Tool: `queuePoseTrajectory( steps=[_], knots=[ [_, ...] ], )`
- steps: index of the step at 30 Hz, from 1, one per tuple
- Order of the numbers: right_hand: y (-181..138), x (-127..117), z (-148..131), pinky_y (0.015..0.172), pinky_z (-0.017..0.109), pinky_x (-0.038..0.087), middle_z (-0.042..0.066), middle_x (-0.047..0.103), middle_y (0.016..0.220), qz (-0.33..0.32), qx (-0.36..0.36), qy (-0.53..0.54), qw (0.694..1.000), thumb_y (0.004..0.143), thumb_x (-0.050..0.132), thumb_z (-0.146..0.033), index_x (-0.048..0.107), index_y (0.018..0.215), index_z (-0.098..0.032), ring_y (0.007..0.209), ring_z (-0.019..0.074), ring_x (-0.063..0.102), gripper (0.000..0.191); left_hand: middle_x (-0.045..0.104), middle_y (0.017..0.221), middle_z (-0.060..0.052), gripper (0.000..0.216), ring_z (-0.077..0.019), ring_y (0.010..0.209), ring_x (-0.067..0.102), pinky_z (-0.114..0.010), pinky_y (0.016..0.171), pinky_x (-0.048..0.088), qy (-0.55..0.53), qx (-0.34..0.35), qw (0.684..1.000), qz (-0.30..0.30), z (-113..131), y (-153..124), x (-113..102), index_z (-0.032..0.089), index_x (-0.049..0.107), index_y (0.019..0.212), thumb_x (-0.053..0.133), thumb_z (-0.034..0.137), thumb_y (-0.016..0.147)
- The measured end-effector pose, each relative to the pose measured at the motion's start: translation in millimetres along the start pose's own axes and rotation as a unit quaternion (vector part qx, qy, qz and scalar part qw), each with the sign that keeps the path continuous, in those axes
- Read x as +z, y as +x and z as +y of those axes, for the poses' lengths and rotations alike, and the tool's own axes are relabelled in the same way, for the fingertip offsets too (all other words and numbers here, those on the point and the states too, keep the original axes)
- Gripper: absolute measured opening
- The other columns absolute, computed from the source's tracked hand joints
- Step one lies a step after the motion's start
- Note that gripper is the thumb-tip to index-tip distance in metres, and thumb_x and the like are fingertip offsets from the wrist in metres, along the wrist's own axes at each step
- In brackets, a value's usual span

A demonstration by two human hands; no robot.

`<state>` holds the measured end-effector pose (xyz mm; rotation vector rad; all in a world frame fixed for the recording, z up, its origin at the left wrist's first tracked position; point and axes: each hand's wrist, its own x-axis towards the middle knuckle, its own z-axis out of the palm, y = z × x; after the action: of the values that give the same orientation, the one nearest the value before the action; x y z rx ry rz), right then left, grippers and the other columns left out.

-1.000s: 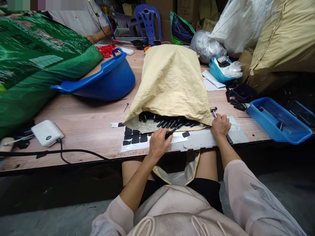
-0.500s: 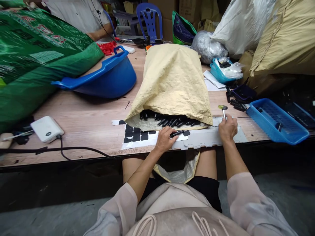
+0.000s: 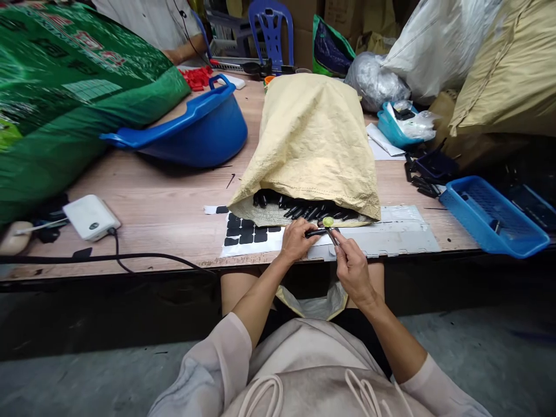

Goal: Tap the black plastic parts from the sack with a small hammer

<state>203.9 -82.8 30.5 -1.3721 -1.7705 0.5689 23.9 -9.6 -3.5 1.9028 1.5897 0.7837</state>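
At the table's front edge my left hand (image 3: pixel 297 238) is closed on a slim black plastic piece (image 3: pixel 314 232), keeping it on the grey-white board. My right hand (image 3: pixel 353 263) grips the metal handle of a small hammer (image 3: pixel 329 225) with a yellowish head. The hammer's head is over or against the right part of the black piece; contact is unclear. Just behind both hands lies a tan woven sack (image 3: pixel 319 139), its mouth facing me, with several similar black pieces (image 3: pixel 306 208) inside. A white sheet of black rounded stickers (image 3: pixel 247 233) lies left of my left hand.
A blue basin (image 3: pixel 200 136) and a green sack (image 3: pixel 99 98) stand left. A white box (image 3: pixel 91 217) with cables sits front left. A blue basket (image 3: pixel 495 217) rests at the right edge. Across the table are another person's arm (image 3: pixel 189 49) and a blue chair (image 3: pixel 273 29).
My right hand has swung left with the hammer, from the right end of the board to the black piece. My left hand still holds that piece. The view has shifted slightly.
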Motion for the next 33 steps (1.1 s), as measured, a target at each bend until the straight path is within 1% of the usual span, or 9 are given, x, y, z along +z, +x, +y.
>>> queuePoseTrajectory(
  steps=[6,10,15,19,23,25,28,30,33],
  knots=[
    [-1.5,6.5,2.9,0.085,0.033,0.057,0.008,0.067,0.095,-0.030,0.006,-0.067,0.997,0.104,0.042,-0.022,0.067,0.143,-0.025,0.087,0.0206,0.065,0.047,0.068,0.097,-0.001,0.011,-0.0222,0.101,0.063,-0.036,0.091,0.047,0.008,-0.005,1.000,0.004,1.6,0.5,-1.6,0.026,0.078,0.095,0.080,0.026,0.084],
    [-2.2,3.9,4.2,0.088,0.033,0.057,0.009,0.066,0.099,-0.005,0.010,-0.069,0.998,0.104,0.041,-0.023,0.064,0.147,-0.024,0.089,0.0203,0.066,0.049,0.069,0.097,-0.001,0.013,-0.0222,0.101,0.064,-0.038,0.094,0.048,0.000,-0.003,1.000,0.000,2.3,0.4,-1.8,0.027,0.079,0.098,0.080,0.026,0.085],
    [0.1,-2.6,5.1,0.090,0.035,0.057,0.009,0.071,0.104,-0.019,0.016,-0.054,0.998,0.104,0.043,-0.025,0.068,0.142,-0.025,0.095,0.0221,0.068,0.046,0.069,0.095,-0.002,0.013,-0.0227,0.098,0.064,-0.039,0.093,0.049,0.002,0.002,1.000,0.014,0.9,-0.1,0.5,0.026,0.079,0.097,0.080,0.025,0.084],
    [26.1,-37.1,14.7,0.097,0.038,0.054,0.011,0.071,0.112,0.098,0.015,-0.111,0.989,0.105,0.043,-0.032,0.065,0.144,-0.024,0.104,0.0234,0.065,0.046,0.070,0.097,-0.002,0.012,-0.0227,0.098,0.064,-0.040,0.094,0.049,0.002,0.026,0.999,0.019,-2.8,-1.3,2.5,0.026,0.079,0.098,0.079,0.028,0.086],
    [71.8,-84.0,50.6,0.098,0.040,0.049,0.013,0.067,0.110,0.202,0.097,-0.241,0.944,0.101,0.042,-0.029,0.062,0.147,-0.019,0.105,0.0255,0.061,0.051,0.070,0.097,-0.002,0.013,-0.0220,0.098,0.064,-0.039,0.094,0.048,-0.001,0.031,0.999,0.011,-5.2,-1.9,2.2,0.026,0.079,0.101,0.074,0.032,0.092],
    [92.6,-98.9,73.2,0.093,0.038,0.048,0.011,0.065,0.105,0.188,0.167,-0.279,0.927,0.097,0.045,-0.026,0.064,0.145,-0.019,0.102,0.0261,0.059,0.052,0.070,0.098,-0.002,0.014,-0.0220,0.099,0.064,-0.039,0.094,0.048,-0.004,0.031,0.999,0.004,-5.4,-2.0,1.4,0.026,0.080,0.104,0.070,0.033,0.095],
    [113.1,-104.1,100.1,0.083,0.036,0.046,0.011,0.061,0.107,0.130,0.269,-0.312,0.902,0.095,0.048,-0.025,0.066,0.143,-0.023,0.093,0.0243,0.057,0.051,0.070,0.100,-0.002,0.017,-0.0223,0.102,0.063,-0.039,0.094,0.047,-0.004,0.032,0.999,-0.005,-5.1,-1.9,0.1,0.027,0.079,0.105,0.065,0.033,0.099],
    [119.4,-99.1,110.9,0.081,0.035,0.043,0.011,0.060,0.111,0.102,0.293,-0.334,0.890,0.097,0.049,-0.025,0.067,0.143,-0.027,0.090,0.0227,0.056,0.050,0.070,0.100,-0.003,0.018,-0.0227,0.103,0.063,-0.039,0.094,0.046,0.002,0.031,0.999,-0.010,-4.9,-1.8,-0.6,0.026,0.079,0.106,0.063,0.033,0.100],
    [122.0,-87.2,119.7,0.080,0.035,0.041,0.012,0.059,0.111,0.096,0.271,-0.373,0.882,0.098,0.049,-0.022,0.070,0.139,-0.029,0.092,0.0226,0.053,0.046,0.070,0.101,-0.003,0.019,-0.0231,0.103,0.062,-0.039,0.094,0.046,0.010,0.028,0.999,-0.013,-4.9,-1.7,-1.2,0.027,0.079,0.106,0.062,0.033,0.101]
  ],
)
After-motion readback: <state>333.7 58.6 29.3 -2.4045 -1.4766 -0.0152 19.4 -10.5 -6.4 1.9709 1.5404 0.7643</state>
